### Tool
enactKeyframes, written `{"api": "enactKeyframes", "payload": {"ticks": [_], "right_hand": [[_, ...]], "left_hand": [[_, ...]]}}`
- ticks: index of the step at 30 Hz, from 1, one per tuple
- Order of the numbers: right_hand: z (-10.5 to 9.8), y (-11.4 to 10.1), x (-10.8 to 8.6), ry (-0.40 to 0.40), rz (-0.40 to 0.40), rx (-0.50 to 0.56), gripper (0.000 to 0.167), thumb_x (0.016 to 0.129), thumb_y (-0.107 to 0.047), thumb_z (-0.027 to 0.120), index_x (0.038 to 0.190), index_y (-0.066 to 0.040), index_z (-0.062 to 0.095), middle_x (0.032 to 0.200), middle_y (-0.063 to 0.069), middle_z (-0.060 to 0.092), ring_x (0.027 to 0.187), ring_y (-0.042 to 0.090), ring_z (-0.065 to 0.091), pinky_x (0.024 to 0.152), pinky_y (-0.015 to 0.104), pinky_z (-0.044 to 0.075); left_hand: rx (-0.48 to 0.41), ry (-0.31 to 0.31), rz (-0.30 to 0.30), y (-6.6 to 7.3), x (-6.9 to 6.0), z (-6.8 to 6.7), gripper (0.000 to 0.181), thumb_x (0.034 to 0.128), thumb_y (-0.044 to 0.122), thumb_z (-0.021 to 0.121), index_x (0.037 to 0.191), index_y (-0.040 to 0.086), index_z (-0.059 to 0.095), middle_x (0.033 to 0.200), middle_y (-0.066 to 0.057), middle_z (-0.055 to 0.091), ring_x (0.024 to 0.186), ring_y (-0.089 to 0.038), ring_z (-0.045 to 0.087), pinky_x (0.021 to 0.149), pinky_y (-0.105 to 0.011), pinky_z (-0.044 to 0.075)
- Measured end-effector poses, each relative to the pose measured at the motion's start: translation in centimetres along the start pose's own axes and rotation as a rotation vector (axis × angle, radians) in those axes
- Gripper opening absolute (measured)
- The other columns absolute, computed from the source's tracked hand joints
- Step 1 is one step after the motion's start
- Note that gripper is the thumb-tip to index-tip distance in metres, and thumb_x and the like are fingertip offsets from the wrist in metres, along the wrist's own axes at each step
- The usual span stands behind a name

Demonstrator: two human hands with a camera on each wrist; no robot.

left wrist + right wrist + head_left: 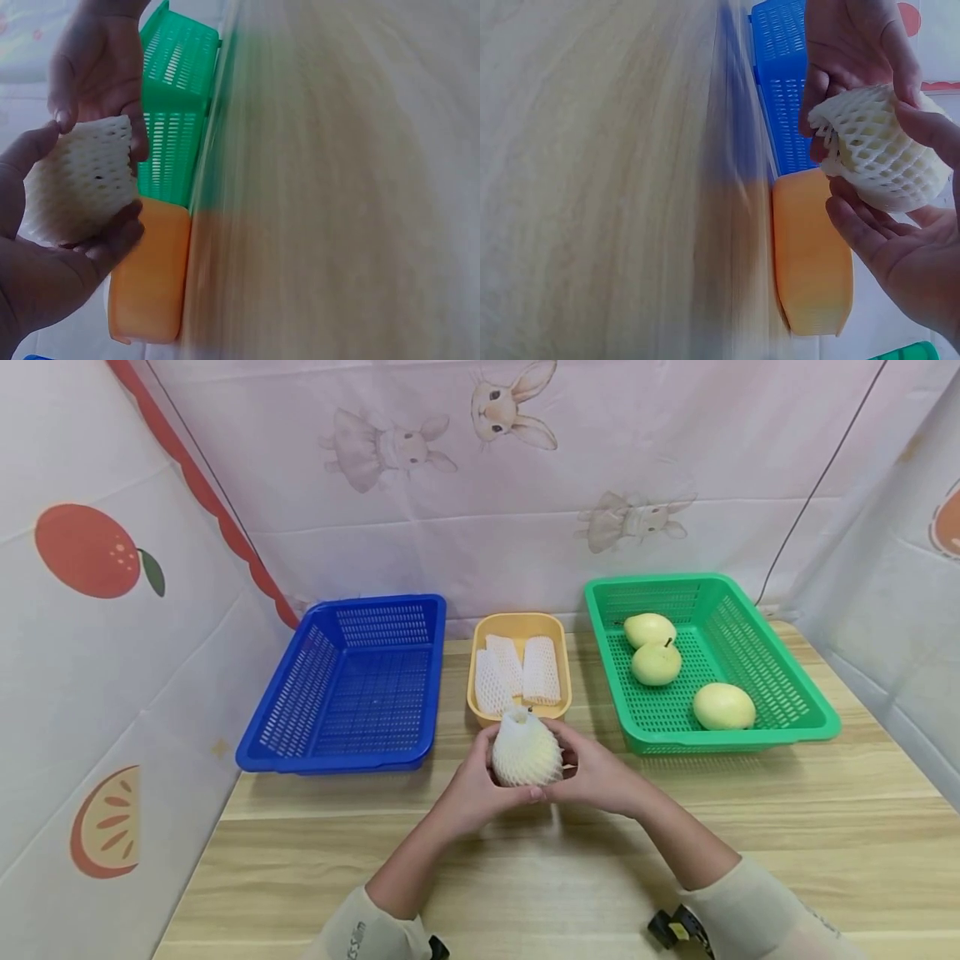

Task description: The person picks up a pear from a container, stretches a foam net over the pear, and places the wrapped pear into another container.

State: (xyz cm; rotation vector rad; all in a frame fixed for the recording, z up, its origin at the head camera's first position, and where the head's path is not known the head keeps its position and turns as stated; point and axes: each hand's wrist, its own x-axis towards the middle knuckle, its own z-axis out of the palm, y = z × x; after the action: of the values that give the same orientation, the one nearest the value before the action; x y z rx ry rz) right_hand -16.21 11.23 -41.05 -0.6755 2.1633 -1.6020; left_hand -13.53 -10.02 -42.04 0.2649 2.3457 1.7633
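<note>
A pear [527,752] wrapped in a white foam net sleeve [889,150] is held above the table, in front of the small orange basket. My left hand [468,789] grips it from the left, and my right hand [596,774] grips it from the right. Both thumbs meet on the near side, with the other fingers curled round the flanks. The net covers most of the fruit; in the head view its gathered top stands open, with a dark stem tip beside it. From the left wrist, the netted pear [82,180] sits between both hands.
The small orange basket [480,706] holds several folded foam nets [542,670]. To its right, a green basket [795,677] contains three bare pears [723,707]. A blue basket [375,693] stands on the left. Behind them hangs a printed cloth [450,552].
</note>
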Motion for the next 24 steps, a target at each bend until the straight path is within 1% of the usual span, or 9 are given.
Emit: {"api": "enactKeyframes", "payload": {"ticks": [2,4,6,8,11,16,20,24], "right_hand": [[0.1,0.0,0.0,0.021,0.006,-0.014,0.089,0.076,-0.017,0.085,0.149,-0.024,0.035,0.132,0.011,0.053,0.111,0.027,0.060,0.090,0.042,0.054],[0.1,0.2,0.1,0.032,0.005,-0.013,0.086,0.075,-0.018,0.085,0.147,-0.023,0.037,0.131,0.012,0.054,0.111,0.028,0.060,0.089,0.041,0.054],[0.2,0.3,0.1,0.040,0.006,-0.008,0.084,0.075,-0.016,0.085,0.145,-0.023,0.039,0.130,0.012,0.054,0.110,0.028,0.060,0.088,0.041,0.055],[0.3,0.4,0.1,0.050,0.005,0.000,0.082,0.075,-0.015,0.085,0.143,-0.023,0.040,0.128,0.012,0.055,0.109,0.028,0.061,0.087,0.041,0.055],[0.5,0.4,0.1,0.068,0.003,0.008,0.079,0.076,-0.016,0.085,0.142,-0.023,0.041,0.125,0.012,0.056,0.107,0.027,0.062,0.087,0.042,0.055],[0.7,0.4,0.2,0.101,-0.014,-0.006,0.078,0.076,-0.018,0.085,0.141,-0.020,0.041,0.120,0.014,0.055,0.101,0.025,0.063,0.085,0.041,0.056],[0.8,0.3,0.3,0.126,-0.014,-0.024,0.079,0.076,-0.017,0.086,0.141,-0.018,0.041,0.115,0.015,0.055,0.096,0.025,0.063,0.081,0.038,0.057],[1.0,0.3,0.4,0.144,-0.013,-0.022,0.079,0.074,-0.014,0.086,0.140,-0.017,0.042,0.112,0.015,0.054,0.094,0.024,0.062,0.079,0.036,0.057]], "left_hand": [[0.032,0.001,-0.027,0.0,-0.1,0.0,0.096,0.0713,0.034,0.089,0.146,0.020,0.031,0.134,-0.006,0.057,0.121,-0.019,0.054,0.101,-0.042,0.046],[0.069,0.006,-0.041,0.1,-0.1,0.0,0.095,0.0709,0.038,0.088,0.146,0.018,0.033,0.134,-0.005,0.056,0.121,-0.018,0.054,0.102,-0.042,0.045],[0.110,0.021,-0.038,0.1,-0.1,0.0,0.093,0.0707,0.041,0.088,0.145,0.016,0.037,0.135,-0.004,0.051,0.121,-0.019,0.051,0.102,-0.041,0.044],[0.117,0.036,-0.021,0.1,-0.1,0.0,0.090,0.0712,0.040,0.087,0.144,0.015,0.041,0.136,-0.005,0.048,0.120,-0.020,0.051,0.100,-0.041,0.045],[0.088,0.062,-0.005,0.1,-0.1,0.2,0.088,0.0736,0.039,0.086,0.146,0.017,0.041,0.136,-0.005,0.046,0.117,-0.022,0.052,0.094,-0.037,0.049],[-0.001,0.108,-0.006,0.2,0.0,0.6,0.090,0.0758,0.034,0.085,0.149,0.022,0.033,0.139,-0.004,0.049,0.116,-0.025,0.054,0.087,-0.035,0.053],[-0.029,0.134,0.013,0.4,0.0,1.0,0.086,0.0762,0.031,0.084,0.146,0.023,0.035,0.138,-0.006,0.050,0.116,-0.025,0.055,0.088,-0.036,0.052],[-0.045,0.161,0.019,0.6,0.0,1.2,0.082,0.0753,0.030,0.085,0.143,0.025,0.039,0.136,-0.004,0.051,0.118,-0.023,0.054,0.095,-0.040,0.050]]}}
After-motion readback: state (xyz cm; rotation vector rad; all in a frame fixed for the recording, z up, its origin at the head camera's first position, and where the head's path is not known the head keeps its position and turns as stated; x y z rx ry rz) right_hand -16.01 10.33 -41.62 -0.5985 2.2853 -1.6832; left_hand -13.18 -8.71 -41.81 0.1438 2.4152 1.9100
